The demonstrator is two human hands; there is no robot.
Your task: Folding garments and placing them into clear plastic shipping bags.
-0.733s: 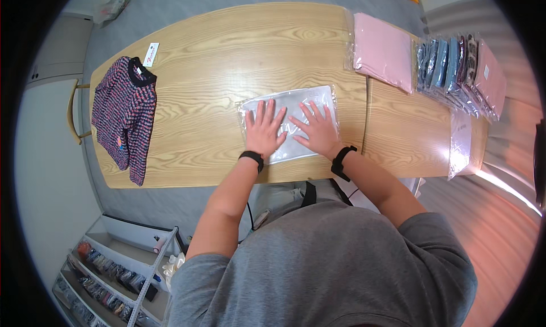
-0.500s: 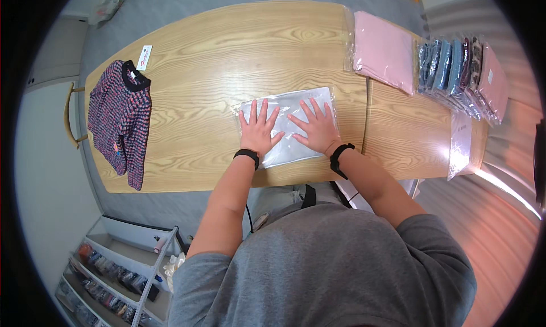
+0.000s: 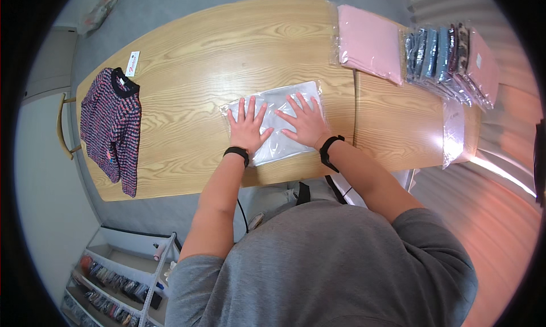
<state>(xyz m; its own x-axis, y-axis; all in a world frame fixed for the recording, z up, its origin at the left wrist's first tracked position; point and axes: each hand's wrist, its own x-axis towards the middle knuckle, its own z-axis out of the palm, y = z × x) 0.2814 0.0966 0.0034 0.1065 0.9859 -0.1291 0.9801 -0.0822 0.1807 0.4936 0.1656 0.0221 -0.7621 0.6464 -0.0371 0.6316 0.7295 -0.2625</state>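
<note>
A pale grey folded garment in a clear plastic bag [image 3: 280, 149] lies flat near the table's front edge. My left hand [image 3: 248, 131] rests on its left part, palm down with the fingers spread. On its right part my right hand [image 3: 306, 124] lies the same way, the two thumbs pointing toward each other. Neither hand grasps anything. To the left lies a multicoloured knit sweater [image 3: 111, 128] with a black collar and a white hang tag [image 3: 132, 63].
At the table's [image 3: 187, 133] back right lies a pink bagged garment [image 3: 369, 44]. Beside it stands a row of bagged clothes [image 3: 435, 57], with a flat clear bag [image 3: 453, 131] nearer the right edge. A shelf rack [image 3: 128, 270] holds goods at lower left. A chair [image 3: 61, 125] stands left.
The whole scene has shifted slightly left in view as the head turned. Both hands stay spread flat on the bagged garment, with no clear movement over it.
</note>
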